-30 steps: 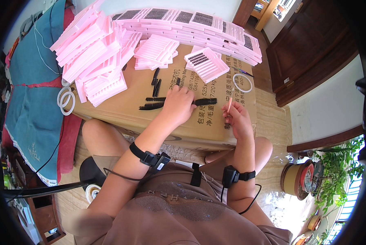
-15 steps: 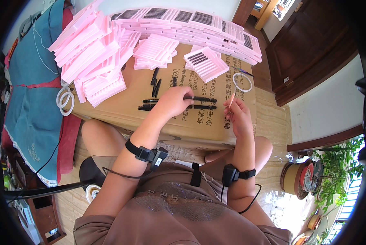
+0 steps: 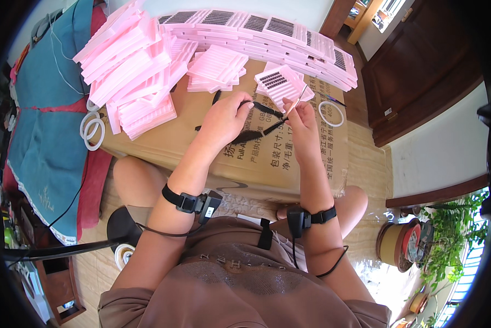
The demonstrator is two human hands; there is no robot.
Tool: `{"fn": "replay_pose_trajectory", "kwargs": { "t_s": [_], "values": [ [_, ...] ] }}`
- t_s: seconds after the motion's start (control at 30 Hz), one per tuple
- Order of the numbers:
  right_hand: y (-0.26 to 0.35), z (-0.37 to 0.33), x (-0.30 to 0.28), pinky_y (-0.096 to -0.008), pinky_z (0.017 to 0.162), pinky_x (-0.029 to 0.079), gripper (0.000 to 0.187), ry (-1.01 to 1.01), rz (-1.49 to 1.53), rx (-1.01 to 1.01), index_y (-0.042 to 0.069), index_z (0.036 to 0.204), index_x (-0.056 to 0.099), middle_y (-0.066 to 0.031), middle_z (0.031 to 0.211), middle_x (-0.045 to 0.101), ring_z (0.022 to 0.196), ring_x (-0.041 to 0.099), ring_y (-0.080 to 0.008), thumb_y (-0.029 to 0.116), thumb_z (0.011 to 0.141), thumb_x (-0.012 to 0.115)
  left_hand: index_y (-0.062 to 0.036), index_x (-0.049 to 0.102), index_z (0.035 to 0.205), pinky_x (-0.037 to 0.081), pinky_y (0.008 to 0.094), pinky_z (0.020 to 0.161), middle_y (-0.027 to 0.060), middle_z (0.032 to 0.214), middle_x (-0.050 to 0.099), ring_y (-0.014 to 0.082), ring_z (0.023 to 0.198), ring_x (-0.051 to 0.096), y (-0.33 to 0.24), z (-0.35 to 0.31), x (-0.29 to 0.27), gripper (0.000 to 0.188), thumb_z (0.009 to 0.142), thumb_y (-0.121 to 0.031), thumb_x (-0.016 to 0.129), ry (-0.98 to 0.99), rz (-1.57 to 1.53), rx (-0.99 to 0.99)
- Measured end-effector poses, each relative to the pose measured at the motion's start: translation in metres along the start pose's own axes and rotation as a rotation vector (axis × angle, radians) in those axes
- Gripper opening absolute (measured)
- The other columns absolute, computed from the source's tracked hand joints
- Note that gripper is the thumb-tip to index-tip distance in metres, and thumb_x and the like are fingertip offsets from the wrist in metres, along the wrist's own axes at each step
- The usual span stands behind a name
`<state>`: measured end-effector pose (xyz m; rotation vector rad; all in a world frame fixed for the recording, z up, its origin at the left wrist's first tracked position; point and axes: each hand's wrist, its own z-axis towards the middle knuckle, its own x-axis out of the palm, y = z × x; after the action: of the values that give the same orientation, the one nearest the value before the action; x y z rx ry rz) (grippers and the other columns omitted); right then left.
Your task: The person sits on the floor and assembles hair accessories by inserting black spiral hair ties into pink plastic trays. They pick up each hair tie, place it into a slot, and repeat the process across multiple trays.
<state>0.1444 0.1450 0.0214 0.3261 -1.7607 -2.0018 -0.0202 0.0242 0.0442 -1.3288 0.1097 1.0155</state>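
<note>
My left hand (image 3: 228, 119) is closed, thumb and fingers pinching one end of a strip of black false lashes (image 3: 266, 109) lifted over the cardboard box. The strip reaches across to my right hand (image 3: 304, 121). Between the fingers of that hand is a slim pair of tweezers (image 3: 296, 101), pointing up and away, its lower end at the strip's right end. A second black lash strip (image 3: 248, 136) slants below, its right end meeting the first near my right fingers. Closest to the tweezers lies a pink tray (image 3: 282, 83) with a few rows of black lashes.
The cardboard box (image 3: 201, 164) serves as a work surface. Pink trays are piled at the left (image 3: 126, 71), with a smaller stack (image 3: 218, 64) beside them. Filled trays (image 3: 256, 31) line the back. White rings lie right (image 3: 332, 113) and left (image 3: 92, 134); a pen (image 3: 337, 100) lies right.
My left hand has raised a lash strip from the box and tilted it. My right hand has moved left and away to meet it with the tweezers. The view has shifted slightly.
</note>
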Motion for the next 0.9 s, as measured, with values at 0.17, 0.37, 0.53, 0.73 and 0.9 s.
{"fn": "replay_pose_trajectory", "kwargs": {
  "t_s": [0.17, 0.37, 0.53, 0.73, 0.9],
  "values": [
    [-0.005, 0.007, -0.005, -0.0277, 0.074, 0.048, 0.034, 0.156, -0.189, 0.064, 0.002, 0.119, 0.053, -0.0062, 0.1, 0.072, 0.084, 0.061, -0.0098, 0.033, 0.105, 0.059, -0.0055, 0.062, 0.115, 0.05, 0.0431, 0.074, 0.0194, 0.092, 0.07, 0.0357, 0.083, 0.066, 0.002, -0.001, -0.007, 0.02, 0.101, -0.021, 0.06, 0.001, 0.006, -0.024],
    [-0.005, 0.003, -0.017, -0.0271, 0.072, 0.049, 0.037, 0.261, -0.261, 0.177, 0.002, 0.118, 0.053, -0.0069, 0.092, 0.072, 0.084, 0.067, -0.0126, 0.036, 0.105, 0.058, -0.0035, 0.062, 0.115, 0.052, 0.042, 0.079, 0.0198, 0.099, 0.07, 0.035, 0.089, 0.068, 0.008, 0.001, -0.006, 0.023, 0.102, -0.022, 0.06, -0.051, -0.047, -0.072],
    [-0.008, -0.004, -0.024, -0.0264, 0.071, 0.048, 0.035, 0.165, -0.267, 0.219, 0.002, 0.115, 0.055, -0.0061, 0.09, 0.071, 0.082, 0.064, -0.0108, 0.033, 0.102, 0.064, -0.0017, 0.062, 0.117, 0.052, 0.0404, 0.079, 0.0198, 0.099, 0.07, 0.0329, 0.087, 0.068, 0.013, 0.002, -0.006, 0.024, 0.102, -0.021, 0.06, -0.104, -0.032, -0.043],
    [0.0, -0.001, -0.017, -0.0236, 0.071, 0.046, 0.022, 0.132, -0.228, -0.02, 0.004, 0.106, 0.06, -0.0018, 0.089, 0.069, 0.082, 0.059, -0.0049, 0.019, 0.096, 0.072, -0.0028, 0.064, 0.117, 0.052, 0.0398, 0.077, 0.0195, 0.091, 0.07, 0.0324, 0.081, 0.067, 0.019, 0.007, -0.025, 0.024, 0.103, -0.022, 0.057, -0.192, 0.051, 0.041],
    [0.008, -0.007, -0.003, -0.0221, 0.076, 0.046, 0.014, 0.312, -0.198, 0.014, 0.004, 0.103, 0.064, 0.0017, 0.091, 0.068, 0.085, 0.059, -0.004, 0.014, 0.097, 0.071, -0.0033, 0.069, 0.114, 0.045, 0.0322, 0.061, 0.0066, 0.071, 0.058, 0.0164, 0.064, 0.056, 0.024, 0.016, -0.042, 0.025, 0.106, -0.021, 0.053, -0.154, -0.05, -0.019]
  ]
}}
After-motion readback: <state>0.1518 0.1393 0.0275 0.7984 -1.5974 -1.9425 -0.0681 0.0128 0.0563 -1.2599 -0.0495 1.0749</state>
